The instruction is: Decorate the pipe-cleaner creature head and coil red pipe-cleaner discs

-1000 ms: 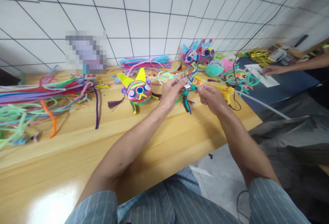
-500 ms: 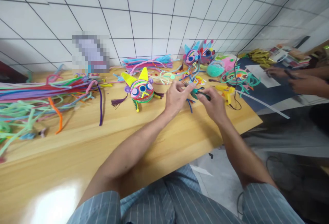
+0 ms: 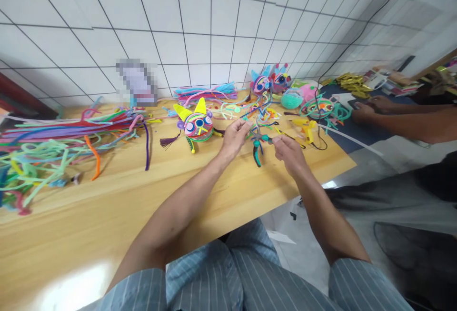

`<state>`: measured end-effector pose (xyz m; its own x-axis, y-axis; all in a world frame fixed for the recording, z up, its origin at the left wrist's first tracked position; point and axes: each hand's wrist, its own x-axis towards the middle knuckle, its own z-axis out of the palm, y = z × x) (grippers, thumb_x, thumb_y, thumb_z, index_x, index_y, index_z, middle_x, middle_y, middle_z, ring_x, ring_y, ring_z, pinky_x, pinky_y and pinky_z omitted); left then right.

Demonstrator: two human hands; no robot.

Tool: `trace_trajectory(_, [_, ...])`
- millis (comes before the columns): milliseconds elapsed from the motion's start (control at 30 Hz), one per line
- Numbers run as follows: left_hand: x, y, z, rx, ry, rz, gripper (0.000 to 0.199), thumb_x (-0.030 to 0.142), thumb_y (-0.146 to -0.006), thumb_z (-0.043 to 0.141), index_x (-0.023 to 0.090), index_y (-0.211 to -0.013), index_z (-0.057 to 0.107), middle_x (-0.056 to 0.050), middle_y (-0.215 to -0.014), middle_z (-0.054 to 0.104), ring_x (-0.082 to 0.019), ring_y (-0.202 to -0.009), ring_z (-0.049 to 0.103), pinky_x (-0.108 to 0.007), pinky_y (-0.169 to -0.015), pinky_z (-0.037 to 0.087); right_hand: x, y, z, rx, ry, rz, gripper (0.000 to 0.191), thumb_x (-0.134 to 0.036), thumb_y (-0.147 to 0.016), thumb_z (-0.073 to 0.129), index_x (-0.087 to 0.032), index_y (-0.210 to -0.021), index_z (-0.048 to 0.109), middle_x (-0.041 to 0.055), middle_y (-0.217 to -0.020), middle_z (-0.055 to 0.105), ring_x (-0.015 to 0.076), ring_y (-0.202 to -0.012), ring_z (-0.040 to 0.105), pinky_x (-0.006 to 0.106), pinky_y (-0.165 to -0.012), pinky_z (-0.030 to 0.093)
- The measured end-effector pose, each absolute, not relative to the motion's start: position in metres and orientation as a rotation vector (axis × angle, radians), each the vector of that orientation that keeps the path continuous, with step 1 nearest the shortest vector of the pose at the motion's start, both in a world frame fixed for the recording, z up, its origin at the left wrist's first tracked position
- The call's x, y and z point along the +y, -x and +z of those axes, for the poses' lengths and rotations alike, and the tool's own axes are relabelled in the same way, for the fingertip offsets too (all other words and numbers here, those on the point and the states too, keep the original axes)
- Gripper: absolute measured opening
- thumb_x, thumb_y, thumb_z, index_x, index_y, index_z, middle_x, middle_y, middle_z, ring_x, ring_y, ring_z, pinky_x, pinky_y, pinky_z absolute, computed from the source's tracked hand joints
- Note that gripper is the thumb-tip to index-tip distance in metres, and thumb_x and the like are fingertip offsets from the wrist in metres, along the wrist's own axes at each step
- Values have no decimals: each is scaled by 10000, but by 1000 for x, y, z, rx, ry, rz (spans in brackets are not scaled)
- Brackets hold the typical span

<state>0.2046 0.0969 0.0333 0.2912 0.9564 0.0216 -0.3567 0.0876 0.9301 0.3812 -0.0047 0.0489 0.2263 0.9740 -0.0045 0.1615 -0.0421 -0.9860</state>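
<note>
My right hand (image 3: 290, 153) is closed on one handle of a pair of pliers (image 3: 256, 153) with green and black grips. The handles are spread wide, one hanging free toward the table, and the jaws point at my left hand. My left hand (image 3: 233, 138) is pinched just left of the jaws; whatever lies between its fingertips is too small to make out. Beside it on the left sits a colourful mask-like head (image 3: 198, 126) with yellow horns and a purple tassel (image 3: 169, 141). Short pipe cleaner pieces (image 3: 266, 114) are scattered behind the pliers.
Bundled pipe cleaners (image 3: 71, 127) and a tangle of green ones (image 3: 46, 163) cover the table's left. A yellow glue gun (image 3: 305, 130) with its cord lies at the right. Finished heads (image 3: 260, 84) stand against the tiled wall. Another person's hands (image 3: 367, 106) are at far right.
The pliers' handles have spread apart, and my right hand now grips only one. My hands have moved slightly left and apart in view. The other person's hands have shifted.
</note>
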Motion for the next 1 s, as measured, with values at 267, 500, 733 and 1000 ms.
trace_trajectory(267, [92, -210, 33, 683, -771, 1206, 500, 593, -913, 798, 192, -741, 554, 77, -587, 518, -29, -410, 367, -201, -411, 252, -4, -383, 41, -842, 1251, 1427, 535, -648, -727, 917, -191, -837, 660, -139, -551, 264, 35, -445, 129, 189, -408, 229])
trace_trajectory(500, [91, -202, 27, 645, -811, 1036, 419, 568, -948, 748, 173, -842, 654, 59, -642, 580, -34, -396, 411, -190, -383, 276, -9, -376, 29, -641, 1100, 1635, 407, -519, -876, 829, -253, -827, 525, -138, -532, 259, 74, -427, 123, 208, -401, 293])
trace_trajectory(733, [84, -212, 21, 560, -854, 962, 235, 268, -964, 657, 176, -757, 594, 43, -640, 610, -48, -382, 457, -195, -381, 298, -11, -358, 24, -594, 1026, 1724, 285, -418, -930, 760, -234, -841, 562, -123, -555, 284, 83, -454, 140, 217, -433, 291])
trace_trajectory(1000, [84, -210, 15, 803, -930, 1122, 502, 524, -1063, 559, 195, -684, 565, 60, -481, 454, -69, -377, 346, -218, -402, 238, -8, -366, 10, -557, 980, 1752, 234, -353, -965, 694, -223, -824, 561, -139, -528, 267, 78, -457, 35, 192, -426, 273])
